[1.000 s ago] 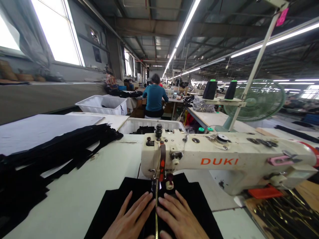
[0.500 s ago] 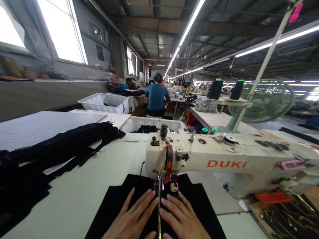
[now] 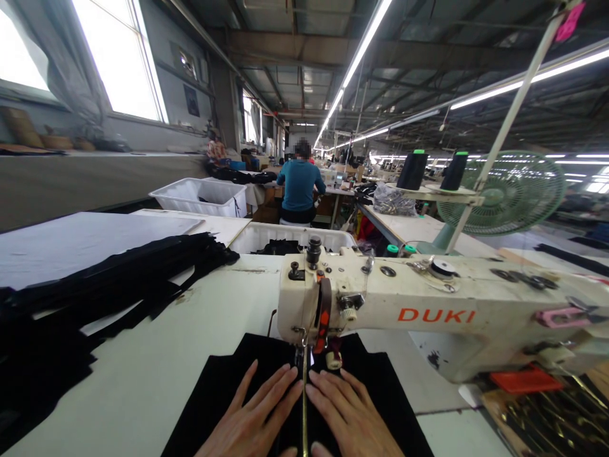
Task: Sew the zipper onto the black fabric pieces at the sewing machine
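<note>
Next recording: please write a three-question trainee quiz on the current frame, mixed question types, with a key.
1. The person's bare left hand rests on: a) a white plastic bin; b) a flat black fabric piece; c) a round green fan.
2. True or false: a narrow gold-coloured strip runs between that hand and the bare right hand.
3. Fill in: orange letters on the cream-white sewing machine read ____.

Key: 1 b; 2 true; 3 DUKI.
</note>
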A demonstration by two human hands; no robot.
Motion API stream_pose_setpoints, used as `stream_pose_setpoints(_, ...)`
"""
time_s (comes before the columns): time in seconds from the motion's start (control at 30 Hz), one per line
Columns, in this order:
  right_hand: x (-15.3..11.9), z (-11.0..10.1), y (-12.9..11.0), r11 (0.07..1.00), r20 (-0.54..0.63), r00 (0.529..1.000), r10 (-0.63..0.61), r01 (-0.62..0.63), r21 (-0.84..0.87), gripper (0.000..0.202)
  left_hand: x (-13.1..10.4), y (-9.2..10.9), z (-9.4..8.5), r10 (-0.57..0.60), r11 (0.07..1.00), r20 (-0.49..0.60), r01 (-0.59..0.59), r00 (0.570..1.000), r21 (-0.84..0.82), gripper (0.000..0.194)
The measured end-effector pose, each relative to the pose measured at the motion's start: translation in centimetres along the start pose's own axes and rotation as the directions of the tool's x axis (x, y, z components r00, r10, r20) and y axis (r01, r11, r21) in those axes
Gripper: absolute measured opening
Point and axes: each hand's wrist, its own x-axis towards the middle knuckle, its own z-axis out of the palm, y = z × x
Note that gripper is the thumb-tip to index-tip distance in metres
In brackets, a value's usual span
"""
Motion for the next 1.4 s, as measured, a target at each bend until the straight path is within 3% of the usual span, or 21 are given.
stream_pose_setpoints(0.3,-0.3,1.1,0.2,0.999,-0.003,1.000,-0.013,0.013,-0.036,0.051,0.3,-0.4,0.7,-0.010,0.998,-0.030,0.008,1.000,-0.064,0.061)
stream_pose_setpoints(0.5,0.2,0.7,0.7,0.994,-0.021,0.997,-0.073,0.071,-0.082,0.045,0.1,-0.7,1.4,0.033,0.999,-0.066,-0.033,0.997,0.009,0.050)
stream_pose_setpoints(0.8,0.6,0.8,0.9,1.000,0.005,1.000,-0.005,0.005,-0.024,0.051,0.6,-0.9,0.7,-0.017,0.998,-0.060,0.014,0.998,-0.062,0.060)
stream_pose_setpoints(1.03,0.9,0.2,1.1,0.999,-0.038,0.999,-0.014,0.013,-0.029,0.048,1.2,-1.2,0.6,-0.007,0.999,-0.048,0.005,0.999,-0.046,0.057)
stream_pose_setpoints(1.4,1.9,-0.8,1.2,0.996,0.032,0.997,0.068,-0.070,0.061,0.053,1.2,-0.9,0.2,-0.059,0.997,-0.067,0.056,0.996,-0.045,0.058)
